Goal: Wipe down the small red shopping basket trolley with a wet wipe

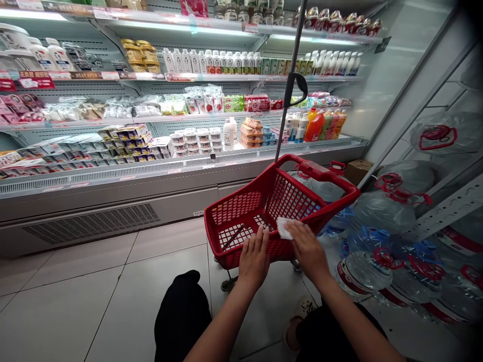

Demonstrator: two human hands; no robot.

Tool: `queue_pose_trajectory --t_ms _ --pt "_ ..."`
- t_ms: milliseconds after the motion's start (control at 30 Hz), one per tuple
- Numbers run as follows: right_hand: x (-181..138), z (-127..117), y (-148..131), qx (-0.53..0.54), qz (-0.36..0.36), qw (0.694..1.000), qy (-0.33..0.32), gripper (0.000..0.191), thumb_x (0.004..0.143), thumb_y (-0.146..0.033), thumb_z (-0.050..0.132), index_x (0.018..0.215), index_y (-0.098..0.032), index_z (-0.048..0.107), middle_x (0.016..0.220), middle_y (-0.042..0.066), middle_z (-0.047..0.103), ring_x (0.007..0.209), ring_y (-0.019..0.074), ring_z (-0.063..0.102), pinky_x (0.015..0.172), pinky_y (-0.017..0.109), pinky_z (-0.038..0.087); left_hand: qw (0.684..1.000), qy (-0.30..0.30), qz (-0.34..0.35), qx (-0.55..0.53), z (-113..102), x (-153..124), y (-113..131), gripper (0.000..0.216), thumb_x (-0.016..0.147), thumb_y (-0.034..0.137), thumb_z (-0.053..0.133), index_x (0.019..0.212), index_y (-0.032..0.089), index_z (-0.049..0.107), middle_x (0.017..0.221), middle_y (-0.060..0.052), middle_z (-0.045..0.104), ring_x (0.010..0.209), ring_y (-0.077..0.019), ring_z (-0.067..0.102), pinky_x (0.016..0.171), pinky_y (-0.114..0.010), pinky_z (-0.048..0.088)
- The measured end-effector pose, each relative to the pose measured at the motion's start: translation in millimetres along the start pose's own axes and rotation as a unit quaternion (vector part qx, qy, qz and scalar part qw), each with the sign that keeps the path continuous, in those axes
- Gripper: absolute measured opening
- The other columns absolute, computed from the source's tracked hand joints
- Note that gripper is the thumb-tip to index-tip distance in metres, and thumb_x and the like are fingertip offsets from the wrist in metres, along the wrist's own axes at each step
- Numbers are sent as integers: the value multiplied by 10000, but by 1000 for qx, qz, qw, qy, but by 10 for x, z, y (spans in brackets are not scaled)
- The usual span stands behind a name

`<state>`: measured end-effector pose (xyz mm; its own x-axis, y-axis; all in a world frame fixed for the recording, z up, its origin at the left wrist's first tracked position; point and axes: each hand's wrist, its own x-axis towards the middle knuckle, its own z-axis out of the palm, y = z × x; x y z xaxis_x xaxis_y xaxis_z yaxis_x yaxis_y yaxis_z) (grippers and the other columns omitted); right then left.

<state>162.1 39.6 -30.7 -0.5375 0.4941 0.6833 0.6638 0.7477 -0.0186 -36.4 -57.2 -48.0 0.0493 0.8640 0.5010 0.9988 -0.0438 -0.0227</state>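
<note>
In the head view, the red cart (212,235) is long from its low left end to its handle (316,171) on the right. At its near side, the right hand (308,250) holds a white wipe (283,229) in its fingers, thumb hidden. The wipe sticks out left, toward the left hand (255,255), which lies on the cart's near edge, fingers straight. Big clear jugs (364,271) stand right of the cart. Behind it, the cold shelf (211,78) has white bottles (181,61).

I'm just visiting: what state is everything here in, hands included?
Red cart: upright on its wheels.
Left hand: on the cart's near rim, fingers extended.
Right hand: holding the white wipe.
White wipe: held, against the cart.
Chiller: lit, open-fronted, stocked.
Water bottles: clustered together.
</note>
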Motion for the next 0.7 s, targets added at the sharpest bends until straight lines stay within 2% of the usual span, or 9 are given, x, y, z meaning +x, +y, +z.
queue_pose_trajectory --t_ms 67,167,300,400,500,600,700 --pt "7 64 -143 13 -35 999 -33 682 1040 -152 385 1672 -289 166 1588 19 497 1480 207 456 1247 460 355 1000 -1 -2 -1 11 15 -28 742 990 232 497 1673 197 206 1711 -75 284 1415 -265 481 1182 -447 393" --pt "-1 20 -13 3 -44 998 -45 662 1046 -147 366 1665 -306 195 1597 14 484 1477 210 460 1249 476 336 1000 -6 6 0 13 20 -74 750 983 216 497 1673 203 203 1717 -63 263 1419 -260 485 1180 -442 402" --pt "1 -61 362 -12 17 1000 -3 615 1061 -192 365 1656 -300 249 1589 36 501 1490 237 442 1247 514 326 1000 -11 16 1 -16 53 -61 746 988 207 475 1674 188 185 1730 -55 219 1476 -250 433 1196 -426 389" --pt "34 0 448 1 55 998 20 590 1068 -222 353 1650 -275 276 1603 53 485 1512 240 407 1240 509 347 999 -5 39 -15 -59 104 -70 738 1001 246 468 1671 146 174 1730 -69 219 1541 -245 341 1246 -418 327" --pt "93 96 476 7 71 997 22 564 1071 -226 340 1634 -260 320 1600 60 490 1516 235 400 1242 514 345 998 -3 59 -33 -102 102 -191 710 1020 257 459 1667 144 189 1711 -70 283 1551 -221 328 1270 -399 296" --pt "163 168 465 5 65 998 22 542 1072 -229 352 1614 -253 366 1569 64 529 1496 236 434 1248 522 332 999 -3 34 -27 -118 31 -352 659 1019 200 465 1649 213 271 1671 -46 379 1512 -219 400 1262 -425 317" --pt "214 249 229 10 41 999 28 550 1067 -212 366 1616 -238 365 1528 70 574 1468 235 475 1252 519 328 999 -3 17 -28 -101 -31 -412 647 1003 171 487 1627 228 327 1651 -38 417 1475 -222 452 1224 -418 375"
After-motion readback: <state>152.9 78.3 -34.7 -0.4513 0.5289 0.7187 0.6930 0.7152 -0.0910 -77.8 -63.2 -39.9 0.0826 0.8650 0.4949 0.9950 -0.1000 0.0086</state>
